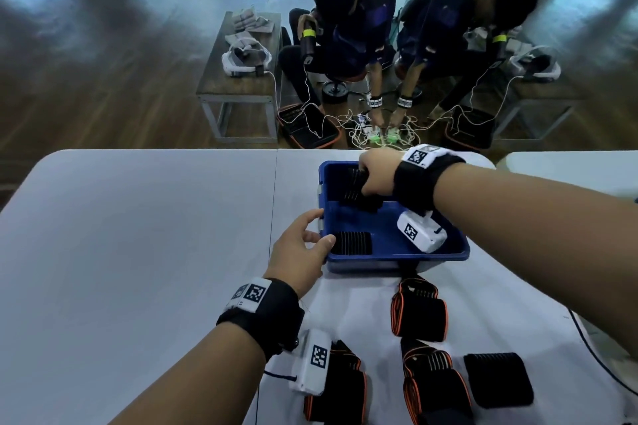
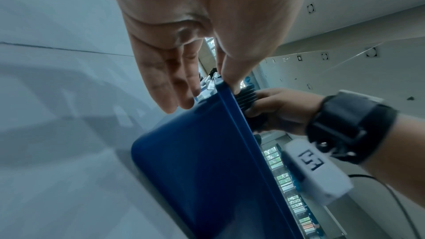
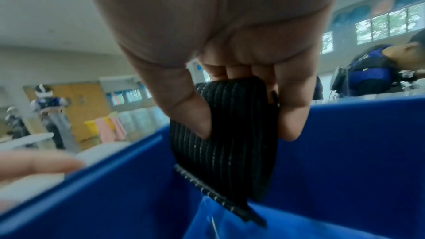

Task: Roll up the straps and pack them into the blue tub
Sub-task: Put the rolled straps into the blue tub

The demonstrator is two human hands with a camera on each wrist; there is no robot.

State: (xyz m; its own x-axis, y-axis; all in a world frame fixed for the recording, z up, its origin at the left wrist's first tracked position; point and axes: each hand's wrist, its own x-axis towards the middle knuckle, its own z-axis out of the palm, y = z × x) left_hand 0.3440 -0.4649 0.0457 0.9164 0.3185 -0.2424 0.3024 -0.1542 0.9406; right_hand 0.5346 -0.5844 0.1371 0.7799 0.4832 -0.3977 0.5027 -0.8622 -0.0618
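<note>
Centre of the head view: the right hand (image 1: 376, 176) grips a rolled black strap (image 3: 225, 134) inside the blue tub (image 1: 448, 254), near its far wall. The left hand (image 1: 298, 252) pinches the tub's left rim (thumb inside, fingers outside). Another rolled strap (image 1: 354, 242) lies in the tub.

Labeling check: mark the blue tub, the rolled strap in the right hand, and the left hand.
blue tub (image 1: 397, 256): head view, near rim.
rolled strap (image 3: 220, 152): right wrist view, ribbed face.
left hand (image 1: 297, 252): head view, back of hand.
</note>
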